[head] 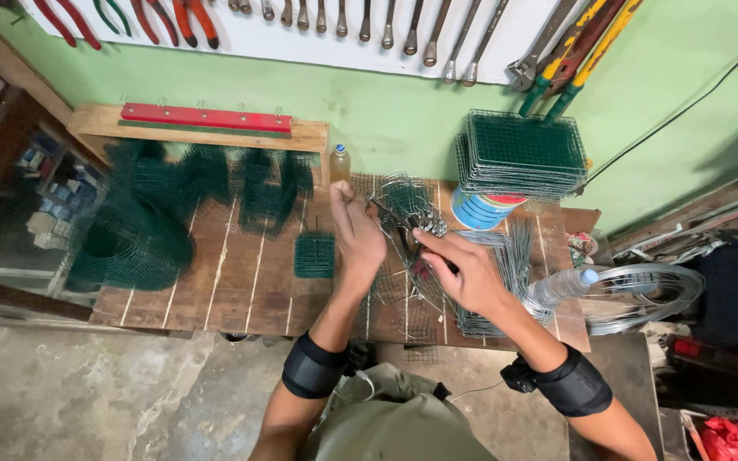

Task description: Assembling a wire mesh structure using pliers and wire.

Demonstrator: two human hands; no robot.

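Left hand [356, 235] clamps the wire mesh piece [407, 205] steady on the desk [241, 290]; right hand [463, 269] grips pliers [399, 224], working its wires.

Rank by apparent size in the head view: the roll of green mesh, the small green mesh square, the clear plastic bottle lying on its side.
1. Roll of green mesh, clearly largest.
2. Clear plastic bottle and small green mesh square: these look alike in extent, so I won't rank them.
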